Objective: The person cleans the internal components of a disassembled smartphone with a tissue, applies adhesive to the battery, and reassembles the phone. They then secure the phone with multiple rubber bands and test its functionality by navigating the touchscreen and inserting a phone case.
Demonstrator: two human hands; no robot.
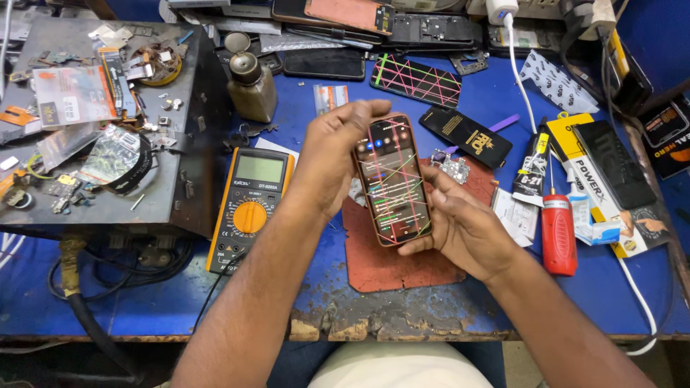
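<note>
Grey metal box point(108, 122): stands at the far left of the blue bench point(144, 302), its top littered with small parts, flex strips and clear packets.
Multimeter point(250, 205): orange-edged, lies flat just right of the box, dial up, untouched, close beside the left forearm.
Solvent bottle point(251, 86): stands behind the meter, well clear of both hands.
Left hand point(327, 162): raised over the bench, curled round the left edge and back of the phone point(393, 179), thumb side toward the top corner; closed firmly enough to carry it.
Phone: held upright between the two hands above the red work mat point(402, 251), not resting on it; the screen is lit, and thin coloured lines cross the glass.
Right hand point(460, 223): cups the lower right edge of the phone from beneath, fingers partly closed under it, thumb lying along the side.
Step in hand: by the look of it, inspecting the lit display while it is gripped in both hands.
Next move calls for: a steady two-handed hold, and one thumb free if the screen is to be touched.
Small circuit board point(453, 167): lies on the mat, just behind the right hand.
Red screwdriver point(558, 230): lies to the right, near the glue tube point(533, 165), both apart from the hands.
</note>
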